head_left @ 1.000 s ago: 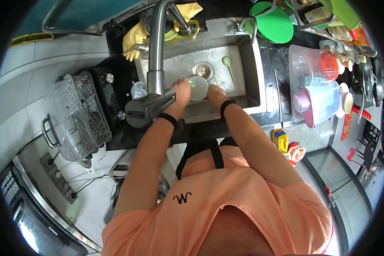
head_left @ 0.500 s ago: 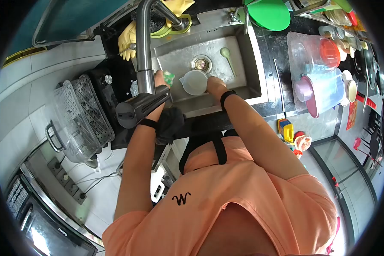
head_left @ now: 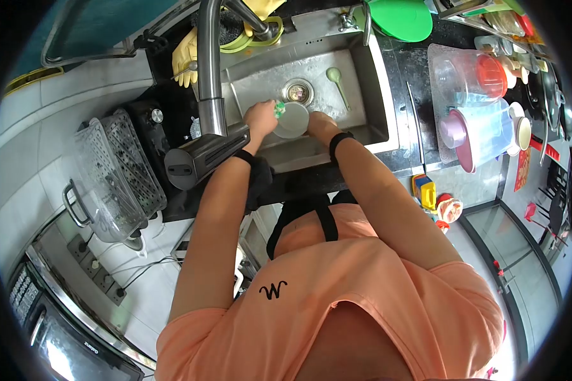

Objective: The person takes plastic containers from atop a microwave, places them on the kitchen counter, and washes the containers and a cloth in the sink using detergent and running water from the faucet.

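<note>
Over the steel sink [head_left: 368, 95], my right hand [head_left: 322, 124] grips the side of a translucent white measuring cup [head_left: 293, 124], whose open mouth faces up. My left hand [head_left: 260, 119] is closed on a green-and-white sponge [head_left: 279, 110], which meets the cup's left rim. Most of the sponge is hidden by the fingers. A pale green spoon [head_left: 337, 84] lies on the sink floor to the right of the drain [head_left: 297, 93].
A large faucet [head_left: 211, 76] stands at the sink's left, its head above my left forearm. Yellow gloves [head_left: 185, 60] hang beside it. To the right are a green lid [head_left: 400, 19], a clear tray [head_left: 442, 105] of plastic containers and a long thin stick [head_left: 416, 124].
My left hand has moved right with the sponge, from beside the faucet to the cup's rim. My right hand still holds the cup in nearly the same place.
</note>
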### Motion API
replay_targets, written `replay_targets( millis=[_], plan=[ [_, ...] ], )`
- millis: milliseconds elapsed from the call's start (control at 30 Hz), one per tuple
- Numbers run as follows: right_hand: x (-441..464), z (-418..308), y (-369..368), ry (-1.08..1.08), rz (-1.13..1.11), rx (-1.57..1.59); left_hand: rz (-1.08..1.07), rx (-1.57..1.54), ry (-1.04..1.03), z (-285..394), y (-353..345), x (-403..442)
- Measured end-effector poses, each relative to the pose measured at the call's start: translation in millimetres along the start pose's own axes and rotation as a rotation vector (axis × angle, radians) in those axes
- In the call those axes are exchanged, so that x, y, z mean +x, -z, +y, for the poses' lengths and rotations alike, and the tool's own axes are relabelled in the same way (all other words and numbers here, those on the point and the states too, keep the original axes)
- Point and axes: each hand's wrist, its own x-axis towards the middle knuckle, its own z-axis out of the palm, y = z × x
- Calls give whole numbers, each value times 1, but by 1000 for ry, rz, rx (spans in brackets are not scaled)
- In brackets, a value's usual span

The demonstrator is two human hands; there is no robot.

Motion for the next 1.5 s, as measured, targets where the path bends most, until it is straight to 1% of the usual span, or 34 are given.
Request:
replay_targets(
  millis=[67, 100, 133, 200, 233, 300, 333, 400, 467, 500, 533, 600, 633, 700, 733, 800, 833, 900, 933, 1000, 1033, 1100, 1133, 1200, 1233, 1267, 1333, 1400, 1467, 1500],
  plan=[
    [-6, 1, 2, 21, -13, -15, -117, -62, -228, -14, 15, -2],
    [-8, 2, 6, 44, -25, -37, -123, -90, -266, -17, 20, -3],
    [-8, 2, 9, 46, -23, -36, -120, -88, -267, -19, 23, -6],
    [-9, 1, 11, 176, -81, -99, 65, -282, -88, -22, 26, -16],
    [-12, 0, 14, 177, -78, -99, 68, -280, -90, -17, 26, -24],
    [-22, -3, 18, 395, 45, -322, 273, -442, -74, 0, 22, -45],
    [-28, -5, 19, 396, 50, -323, 230, -445, -101, 4, 14, -48],
    [-41, -10, 15, 340, 110, -276, 220, -519, -100, 8, 2, -47],
    [-42, -12, 2, 338, 120, -282, -177, -569, 273, 9, -44, -26],
    [-42, -13, -3, 334, 127, -288, -128, -617, 191, -13, -99, -5],
    [-46, -14, -5, 333, 127, -288, -129, -617, 191, -10, -94, 1],
    [-53, -13, -7, 317, 224, -443, -449, -1093, 299, -6, -87, 10],
    [-55, -11, -7, 312, 222, -441, -455, -1092, 298, -2, -82, 13],
    [-61, -7, -7, 371, 361, -514, -618, -1568, 450, 9, -67, 14],
    [-65, -7, -7, 368, 358, -511, -623, -1566, 451, 20, -56, 11],
    [-75, -8, -5, 410, 382, -466, -550, -1815, 484, 41, -39, 3],
    [-79, -9, -5, 404, 379, -464, -557, -1815, 487, 40, -48, 10],
    [-85, -12, -4, 432, 461, -512, -608, -2250, 501, 36, -70, 29],
    [-92, -12, -4, 429, 459, -511, -612, -2250, 504, 40, -66, 27],
    [-102, -14, 6, 442, 469, -505, -442, -2773, 380, 57, -37, 27],
    [-107, -14, 9, 437, 470, -502, -449, -2770, 382, 62, -24, 19],
    [-113, -13, 14, 440, 494, -541, -469, -2671, 265, 65, -3, -3],
    [-109, -10, 17, 436, 501, -539, -476, -2668, 259, 62, -5, -7],
    [-96, -2, 18, 336, 481, -518, -427, -2261, 111, 49, -16, -20],
    [-95, 2, 22, 335, 486, -514, -389, -2114, 176, 46, -14, -30],
    [-94, 5, 27, 344, 458, -508, -390, -2110, 170, 48, -9, -39],
    [-96, 4, 29, 352, 433, -497, -309, -1843, 166, 51, -1, -50],
    [-101, -2, 25, 320, 341, -413, -331, -1881, 131, 42, -11, -41],
    [-95, -1, 12, 324, 346, -461, -363, -2212, 190, 44, -10, -35],
    [-91, 1, 7, 324, 355, -509, -422, -2256, 115, 43, -8, -32]
  ],
)
